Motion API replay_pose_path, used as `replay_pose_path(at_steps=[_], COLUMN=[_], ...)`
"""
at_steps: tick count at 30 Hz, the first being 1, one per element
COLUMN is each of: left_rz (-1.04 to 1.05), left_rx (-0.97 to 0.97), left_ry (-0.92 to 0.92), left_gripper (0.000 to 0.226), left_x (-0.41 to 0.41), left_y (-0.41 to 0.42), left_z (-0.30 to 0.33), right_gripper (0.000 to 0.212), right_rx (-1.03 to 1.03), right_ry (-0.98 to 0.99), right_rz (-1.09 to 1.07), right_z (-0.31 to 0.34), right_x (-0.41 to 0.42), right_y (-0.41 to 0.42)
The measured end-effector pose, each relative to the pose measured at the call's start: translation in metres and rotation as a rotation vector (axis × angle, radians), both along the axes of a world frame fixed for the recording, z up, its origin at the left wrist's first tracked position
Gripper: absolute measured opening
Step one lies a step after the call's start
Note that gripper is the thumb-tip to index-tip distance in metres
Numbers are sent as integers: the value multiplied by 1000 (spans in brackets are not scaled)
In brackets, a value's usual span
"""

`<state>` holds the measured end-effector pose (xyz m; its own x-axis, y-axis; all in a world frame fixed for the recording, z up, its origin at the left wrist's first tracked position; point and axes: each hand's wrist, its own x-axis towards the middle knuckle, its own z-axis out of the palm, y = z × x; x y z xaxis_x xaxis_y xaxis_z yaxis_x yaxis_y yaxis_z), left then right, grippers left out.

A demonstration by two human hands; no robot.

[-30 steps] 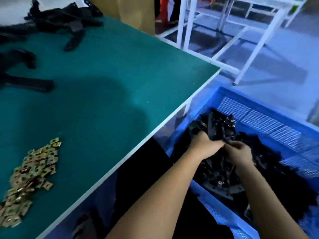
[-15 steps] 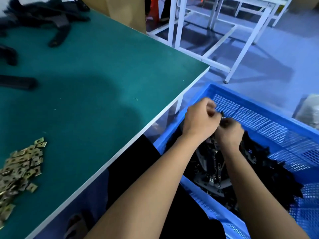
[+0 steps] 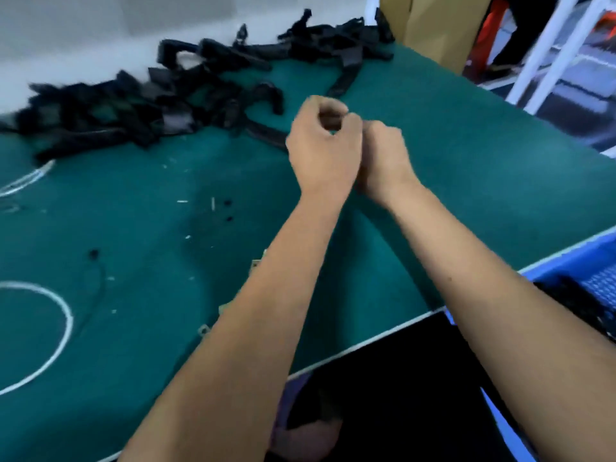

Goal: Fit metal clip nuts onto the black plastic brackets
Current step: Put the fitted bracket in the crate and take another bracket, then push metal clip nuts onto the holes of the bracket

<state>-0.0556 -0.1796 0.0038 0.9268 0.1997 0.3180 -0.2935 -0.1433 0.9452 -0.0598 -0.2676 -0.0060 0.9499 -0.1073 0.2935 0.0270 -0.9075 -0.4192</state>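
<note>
My left hand (image 3: 321,141) and my right hand (image 3: 383,155) hover close together over the green table (image 3: 466,168), both with fingers curled. Green table shows through the loop of my left thumb and finger. A black bracket strip (image 3: 266,131) runs up to my left hand's edge; whether it is held is unclear. My right hand's fingers are hidden behind its back. A blurred pile of black plastic brackets (image 3: 133,108) lies along the far side of the table. A few brass clip nuts (image 3: 255,263) peek out beside my left forearm, which covers most of them.
A blue mesh crate (image 3: 596,261) holding black brackets stands beside the table's right edge. White cord loops (image 3: 65,328) lie at the table's left. A cardboard box (image 3: 430,25) and white frame legs (image 3: 560,45) stand beyond the far corner.
Both hands left the blue crate and swung left and up over the table. The camera turned left, bringing the bracket pile into view.
</note>
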Motion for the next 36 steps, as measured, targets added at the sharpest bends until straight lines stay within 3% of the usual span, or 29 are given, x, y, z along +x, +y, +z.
replay_pose_path(at_steps=[3, 6, 9, 12, 15, 18, 22, 25, 28, 31, 36], left_rz=[146, 163, 182, 195, 153, 138, 204, 260, 246, 280, 280], left_rx=[-21, -70, -127, -167, -169, -208, -312, -159, -69, -154, -353], left_ry=[77, 139, 179, 245, 335, 242, 103, 104, 148, 147, 110], left_gripper=[4, 4, 4, 7, 19, 34, 30, 12, 13, 17, 23], left_x=[18, 27, 33, 43, 49, 46, 46, 49, 51, 53, 49], left_y=[63, 116, 160, 188, 195, 193, 200, 214, 227, 240, 263], left_z=[-8, -14, -22, -30, -33, -29, -21, -22, -26, -29, -24], right_gripper=[39, 73, 63, 35, 39, 42, 30, 17, 15, 18, 27], right_rx=[-198, -35, 7, 69, 252, 557, 550, 548, 369, -20, -368], right_ry=[40, 194, 196, 242, 331, 337, 346, 354, 450, 653, 796], right_rz=[90, 67, 56, 87, 163, 253, 481, 667, 861, 1116, 1240], right_z=[-5, -8, -11, -9, -9, -7, -3, 5, 21, 39, 37], right_x=[43, 69, 83, 82, 73, 57, 41, 33, 28, 14, -24], right_y=[49, 78, 97, 115, 130, 143, 150, 148, 146, 157, 190])
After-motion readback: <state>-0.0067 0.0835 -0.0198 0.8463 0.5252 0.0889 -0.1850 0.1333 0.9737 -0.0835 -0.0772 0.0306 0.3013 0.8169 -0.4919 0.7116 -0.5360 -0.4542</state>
